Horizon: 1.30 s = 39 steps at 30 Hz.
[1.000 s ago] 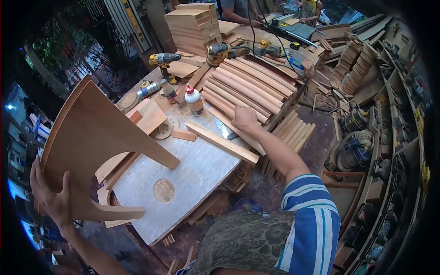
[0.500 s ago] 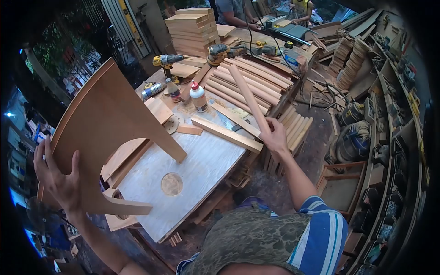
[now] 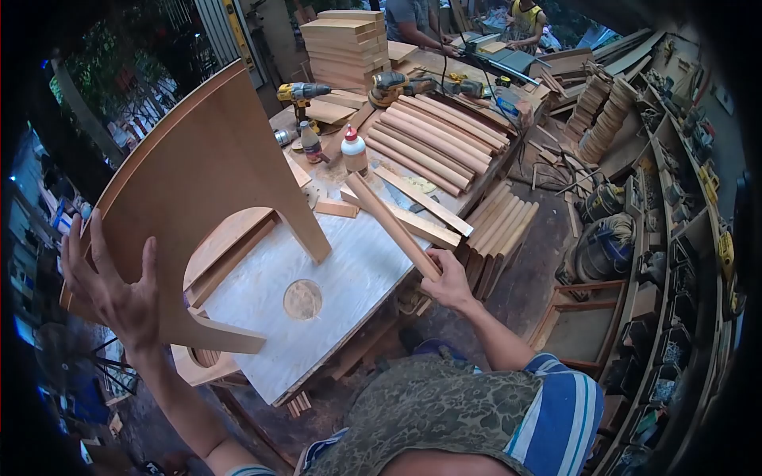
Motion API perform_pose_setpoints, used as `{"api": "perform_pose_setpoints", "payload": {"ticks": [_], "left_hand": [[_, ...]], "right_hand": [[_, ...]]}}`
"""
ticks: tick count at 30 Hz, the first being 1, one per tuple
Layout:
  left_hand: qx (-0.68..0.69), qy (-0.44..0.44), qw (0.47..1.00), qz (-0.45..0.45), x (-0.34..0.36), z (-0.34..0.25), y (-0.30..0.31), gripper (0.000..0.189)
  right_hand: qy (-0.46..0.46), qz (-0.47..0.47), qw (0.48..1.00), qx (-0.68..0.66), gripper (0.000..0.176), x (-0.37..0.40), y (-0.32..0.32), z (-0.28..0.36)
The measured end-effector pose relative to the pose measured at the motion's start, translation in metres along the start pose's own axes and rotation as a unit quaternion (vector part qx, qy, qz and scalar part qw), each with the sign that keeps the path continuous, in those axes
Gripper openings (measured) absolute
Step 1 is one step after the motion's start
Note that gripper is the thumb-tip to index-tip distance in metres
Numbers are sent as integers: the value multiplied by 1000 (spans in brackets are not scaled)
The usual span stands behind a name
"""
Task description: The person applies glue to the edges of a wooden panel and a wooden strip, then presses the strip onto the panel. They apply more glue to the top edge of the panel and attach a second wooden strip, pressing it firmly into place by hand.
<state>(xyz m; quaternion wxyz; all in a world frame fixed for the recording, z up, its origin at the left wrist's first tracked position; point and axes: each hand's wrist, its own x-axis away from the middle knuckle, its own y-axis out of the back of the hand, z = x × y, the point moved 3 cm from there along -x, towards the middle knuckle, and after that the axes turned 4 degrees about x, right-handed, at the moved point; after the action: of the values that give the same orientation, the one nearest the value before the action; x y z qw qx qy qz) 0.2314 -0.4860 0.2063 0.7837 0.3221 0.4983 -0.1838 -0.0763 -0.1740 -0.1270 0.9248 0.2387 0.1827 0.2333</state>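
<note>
My left hand (image 3: 119, 289), fingers spread, rests against the lower left side of a large curved wooden panel (image 3: 198, 151). The panel stands upright on the pale board (image 3: 349, 278), with an arched cutout and two legs on its lower side. In my right hand (image 3: 448, 282) is one end of a wooden stick (image 3: 390, 224), tilted up and to the left over the board's right edge. Behind the stick lie a square wooden bar (image 3: 429, 230) and a thinner strip (image 3: 421, 198). A round inset (image 3: 302, 299) shows in the board.
Beyond the board are a glue bottle (image 3: 354, 152), a brown bottle (image 3: 310, 143), a drill (image 3: 302, 94), a sander (image 3: 389, 87), rows of sticks (image 3: 436, 143) and stacked planks (image 3: 343, 51). Two people are at the far end. Bins line the right wall.
My right hand has moved down and left with the stick, which now hangs lower over the board. The panel has shifted up slightly and tilted with my left hand against it.
</note>
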Motion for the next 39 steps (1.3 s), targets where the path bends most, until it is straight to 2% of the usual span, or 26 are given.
{"api": "perform_pose_setpoints", "payload": {"ticks": [6, 11, 24, 39], "left_hand": [[-24, -3, 1000, -7, 8, 7, 10, 77], [11, -2, 1000, -16, 18, 5, 14, 78], [23, 33, 999, 9, 42, 5, 15, 81], [36, 22, 999, -31, 45, 7, 27, 81]], "right_hand": [[-12, 30, 999, 9, 57, 12, -11, 8], [-30, 42, 998, 42, 57, 15, -12, 12], [-38, 41, 997, 46, 58, 24, -19, 2], [-63, 38, 997, 38, 57, 35, -20, 8]]}}
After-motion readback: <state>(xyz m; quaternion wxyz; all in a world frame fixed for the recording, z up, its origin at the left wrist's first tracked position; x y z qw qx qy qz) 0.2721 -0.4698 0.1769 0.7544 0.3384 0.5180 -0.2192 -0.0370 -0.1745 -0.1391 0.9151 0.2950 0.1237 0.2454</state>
